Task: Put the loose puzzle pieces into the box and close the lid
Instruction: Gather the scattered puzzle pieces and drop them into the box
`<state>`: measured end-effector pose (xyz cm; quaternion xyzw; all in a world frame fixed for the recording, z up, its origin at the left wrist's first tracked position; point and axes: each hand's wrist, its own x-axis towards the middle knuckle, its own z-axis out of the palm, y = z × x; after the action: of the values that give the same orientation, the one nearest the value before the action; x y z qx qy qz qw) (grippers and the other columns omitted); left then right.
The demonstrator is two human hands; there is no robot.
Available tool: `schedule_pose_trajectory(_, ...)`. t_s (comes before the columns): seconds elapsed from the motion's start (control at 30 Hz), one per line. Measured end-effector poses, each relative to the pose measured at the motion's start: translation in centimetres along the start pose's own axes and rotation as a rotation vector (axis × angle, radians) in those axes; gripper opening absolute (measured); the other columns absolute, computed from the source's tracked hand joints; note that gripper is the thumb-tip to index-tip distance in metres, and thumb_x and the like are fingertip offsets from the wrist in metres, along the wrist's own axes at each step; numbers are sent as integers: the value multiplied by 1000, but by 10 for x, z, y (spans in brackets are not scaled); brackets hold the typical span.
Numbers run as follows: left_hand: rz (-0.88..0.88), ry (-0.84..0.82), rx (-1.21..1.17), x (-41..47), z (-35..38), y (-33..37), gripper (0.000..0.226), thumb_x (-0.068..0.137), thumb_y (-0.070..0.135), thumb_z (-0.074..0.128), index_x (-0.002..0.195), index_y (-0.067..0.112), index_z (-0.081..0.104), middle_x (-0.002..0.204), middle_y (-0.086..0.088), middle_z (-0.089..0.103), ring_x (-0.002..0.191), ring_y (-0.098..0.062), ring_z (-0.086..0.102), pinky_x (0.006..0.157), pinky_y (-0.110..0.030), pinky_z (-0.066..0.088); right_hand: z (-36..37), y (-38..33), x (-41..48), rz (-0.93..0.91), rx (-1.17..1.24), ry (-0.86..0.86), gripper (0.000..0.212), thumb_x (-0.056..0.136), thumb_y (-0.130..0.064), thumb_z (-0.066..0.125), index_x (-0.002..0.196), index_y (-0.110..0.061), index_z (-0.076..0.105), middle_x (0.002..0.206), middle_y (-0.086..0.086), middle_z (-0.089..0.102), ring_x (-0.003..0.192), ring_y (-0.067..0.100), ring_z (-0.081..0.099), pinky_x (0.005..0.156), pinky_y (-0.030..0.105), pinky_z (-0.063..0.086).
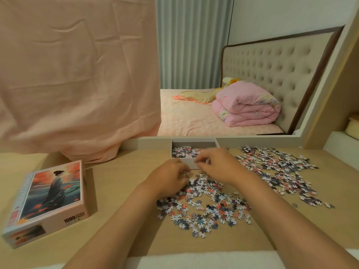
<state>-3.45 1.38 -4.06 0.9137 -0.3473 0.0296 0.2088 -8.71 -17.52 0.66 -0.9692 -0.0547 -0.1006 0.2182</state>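
Note:
A white open box [194, 143] stands at the table's far edge with some puzzle pieces inside. Loose puzzle pieces [206, 208] lie in a heap in front of it, and a second spread of pieces [279, 167] lies to the right. My left hand [171, 177] has its fingers curled over pieces at the heap's near-left top. Just before the box's front wall, my right hand [217, 166] pinches pieces with bent fingers. The pink lid [50, 199], printed with a figure in a robe, lies face up at the left.
A peach cloth [77, 78] hangs down to the table at the back left. A mirror [233, 74] behind the box reflects a bed and a folded pink quilt. The wooden table [124, 181] runs to a white front edge.

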Motion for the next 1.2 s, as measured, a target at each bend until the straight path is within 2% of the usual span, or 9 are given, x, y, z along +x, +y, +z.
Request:
schedule_pose_trajectory(0.07,11,-73,81,-4,8,-2,44,92,49,54,129,26,59,130,5,52,121,-16,44,102,-38,41,10,2,-11,3,-104,-152,28,94,-32,59,121,-29,69,118,-7,67,100,10,61,91,32,51)
schedule_pose_trajectory(0.17,-5,-106,61,-8,11,0,49,93,49,51,135,24,55,138,3,47,129,-17,37,109,-40,34,21,10,-20,9,-237,-288,43,96,-31,50,139,-30,53,139,-4,51,128,21,44,106,43,40)
schedule_pose_trajectory(0.37,5,-161,11,-22,-9,14,59,87,52,59,141,31,48,136,5,50,127,-15,43,106,-34,37,12,11,-36,44,60,-282,45,95,-21,53,137,-37,56,140,-8,55,124,15,54,104,36,46)
schedule_pose_trajectory(0.43,-33,-231,40,-31,-16,13,83,77,71,58,148,36,34,147,9,35,137,-15,29,111,-41,32,4,10,-39,63,54,-293,59,94,-32,59,149,-36,38,153,-4,41,136,17,43,110,36,39)
schedule_pose_trajectory(0.5,-101,-325,164,-41,-19,13,107,63,88,54,151,39,18,152,11,21,140,-17,19,113,-46,29,-2,10,-41,105,-133,-382,82,86,-55,65,155,-32,26,157,1,28,144,23,28,115,43,32)
schedule_pose_trajectory(0.6,-111,-346,319,-46,-18,14,106,66,88,50,153,37,16,150,7,23,138,-19,21,111,-44,30,1,4,-43,176,-288,-480,104,69,-78,65,154,-31,26,152,5,25,144,28,19,115,53,31)
schedule_pose_trajectory(0.87,-55,-240,69,-23,-8,19,63,87,47,63,145,31,42,125,3,44,122,-17,39,105,-38,38,17,-4,-35,101,-136,-356,70,83,-53,71,146,-32,46,140,2,41,135,25,37,109,42,37)
schedule_pose_trajectory(1.0,-43,-168,30,-16,-4,21,42,87,38,68,128,30,61,110,5,47,97,-13,52,89,-27,43,17,-2,-34,80,-42,-273,43,87,-36,74,128,-30,65,131,-2,61,115,18,58,92,28,46)
schedule_pose_trajectory(1.2,-35,-62,-18,-16,-3,23,20,85,25,72,105,28,74,103,9,63,89,-10,59,81,-22,47,19,0,-33,76,26,-179,21,87,-25,75,107,-29,76,110,-5,71,87,8,60,74,19,43)
